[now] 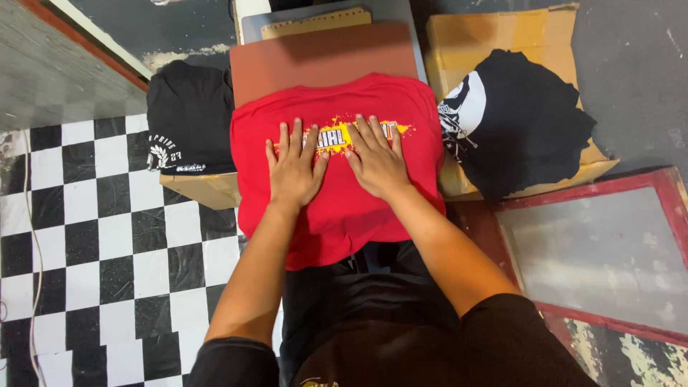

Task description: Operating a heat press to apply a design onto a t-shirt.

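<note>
Saw red shirt (337,193) spread flat over brown board (322,61), hem hanging off near edge. Left hand (294,172) and right hand (376,161) lay on its yellow print (337,134), fingers splayed open, pressing, gripping nothing. Judged cloth light, soft, limp, wrinkle-prone; best pinched at shoulders or hem.

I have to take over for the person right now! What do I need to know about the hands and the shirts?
Left hand: flat, palm down, fingers spread on the red T-shirt, holding nothing.
Right hand: flat beside it, pressing on the yellow print.
The red T-shirt lies spread over the brown pad, its lower edge hanging toward the person.
A folded black shirt sits on a cardboard box to the left; another black shirt lies in an open cardboard box to the right.
Done: the red shirt is laid out and looks smooth.
Left: it is not yet lifted off the pad.
</note>
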